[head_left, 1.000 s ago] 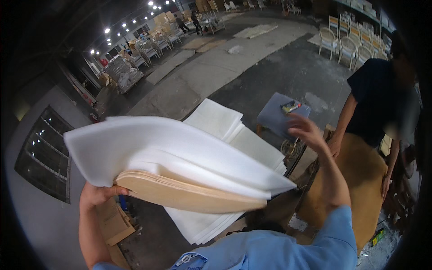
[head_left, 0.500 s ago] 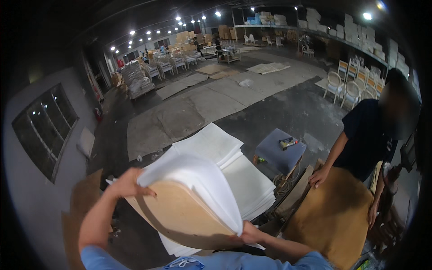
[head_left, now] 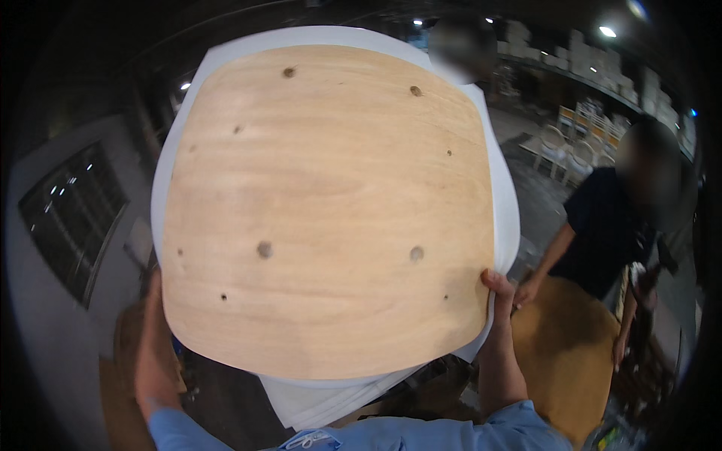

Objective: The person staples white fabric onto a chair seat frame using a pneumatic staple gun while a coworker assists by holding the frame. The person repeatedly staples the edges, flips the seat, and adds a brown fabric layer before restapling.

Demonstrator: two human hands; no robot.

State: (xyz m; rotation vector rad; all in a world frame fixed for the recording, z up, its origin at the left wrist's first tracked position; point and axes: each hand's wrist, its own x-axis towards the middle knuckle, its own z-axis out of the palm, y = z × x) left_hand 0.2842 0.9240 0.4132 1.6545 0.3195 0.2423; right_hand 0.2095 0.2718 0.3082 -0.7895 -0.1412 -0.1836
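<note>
A pale plywood seat board (head_left: 331,195) with rounded corners and several small holes is raised in front of me, its wooden face toward me. Behind it, a white sheet of padding (head_left: 511,218) shows past the edges. My right hand (head_left: 499,293) grips the lower right edge, thumb on the wood and fingers behind the sheet. At the lower left edge, my left hand (head_left: 155,289) holds the board, its fingers mostly hidden behind it. Below the board, part of a stack of white sheets (head_left: 316,402) shows.
To the right, a co-worker (head_left: 602,225) in a dark shirt rests their hands on a brown, curved panel (head_left: 560,353). Another person's head shows past the board's top right. White chairs (head_left: 568,150) stand farther back. A barred window (head_left: 75,218) is in the left wall.
The board and white sheet have been lifted and tilted upright, so the wooden face now fills the middle and hides most of the stack and the blue-grey seat. Both hands have shifted their places.
</note>
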